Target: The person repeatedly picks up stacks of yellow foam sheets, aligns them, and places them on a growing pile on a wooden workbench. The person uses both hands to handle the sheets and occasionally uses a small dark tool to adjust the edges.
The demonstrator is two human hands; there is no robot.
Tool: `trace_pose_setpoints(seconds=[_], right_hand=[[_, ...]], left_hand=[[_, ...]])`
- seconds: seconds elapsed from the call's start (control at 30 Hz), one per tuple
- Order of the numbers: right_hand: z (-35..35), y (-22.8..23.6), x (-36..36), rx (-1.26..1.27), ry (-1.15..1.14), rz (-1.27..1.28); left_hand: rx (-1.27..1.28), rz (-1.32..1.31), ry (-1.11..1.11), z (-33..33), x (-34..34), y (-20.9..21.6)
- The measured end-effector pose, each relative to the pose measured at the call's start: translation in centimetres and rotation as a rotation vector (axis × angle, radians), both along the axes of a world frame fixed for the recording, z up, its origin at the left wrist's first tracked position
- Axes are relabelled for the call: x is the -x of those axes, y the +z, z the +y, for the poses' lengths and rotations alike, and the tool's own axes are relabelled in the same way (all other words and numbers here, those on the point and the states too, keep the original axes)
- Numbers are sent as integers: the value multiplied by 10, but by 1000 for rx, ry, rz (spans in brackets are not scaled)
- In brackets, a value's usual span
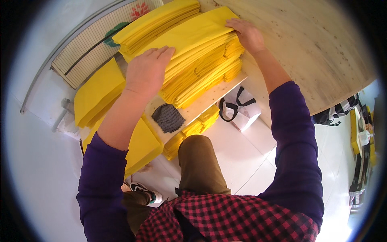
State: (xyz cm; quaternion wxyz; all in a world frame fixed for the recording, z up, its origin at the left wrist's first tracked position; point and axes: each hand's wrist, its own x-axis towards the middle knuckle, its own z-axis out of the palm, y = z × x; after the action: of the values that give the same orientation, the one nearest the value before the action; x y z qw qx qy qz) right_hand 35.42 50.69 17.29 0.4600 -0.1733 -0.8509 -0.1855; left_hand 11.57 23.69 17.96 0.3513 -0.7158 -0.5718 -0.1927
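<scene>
My left hand (pixel 147 69) rests over the near left end of a tall stack of folded yellow cloth-like pieces (pixel 197 30), its fingers stretched across the top. At the stack's right end lies my right hand (pixel 248 35), fingers flat on the top piece. Both thumbs are mostly hidden, and I see no piece lifted by either hand. The layered folded edges face me. Right behind it stands another yellow stack (pixel 157 22) of the same kind.
More yellow stacks (pixel 100 90) stand at the left, with a large yellow pile (pixel 141 145) lower down. A dark grey textured bundle (pixel 168 118) lies on the pale shelf (pixel 201 101). A white bag with black handles (pixel 240 108) stands on the tiled floor. A wooden panel (pixel 306 48) bounds the right.
</scene>
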Motion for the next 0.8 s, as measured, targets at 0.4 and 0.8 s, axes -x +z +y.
trace_pose_setpoints(seconds=[0.4, 0.8], right_hand=[[19, 5, 1, 106, 66, -172], [-10, 51, 15, 783, 161, -70]], left_hand=[[158, -161, -19, -10, -3, -9], [150, -304, -54, -11, -5, -20]])
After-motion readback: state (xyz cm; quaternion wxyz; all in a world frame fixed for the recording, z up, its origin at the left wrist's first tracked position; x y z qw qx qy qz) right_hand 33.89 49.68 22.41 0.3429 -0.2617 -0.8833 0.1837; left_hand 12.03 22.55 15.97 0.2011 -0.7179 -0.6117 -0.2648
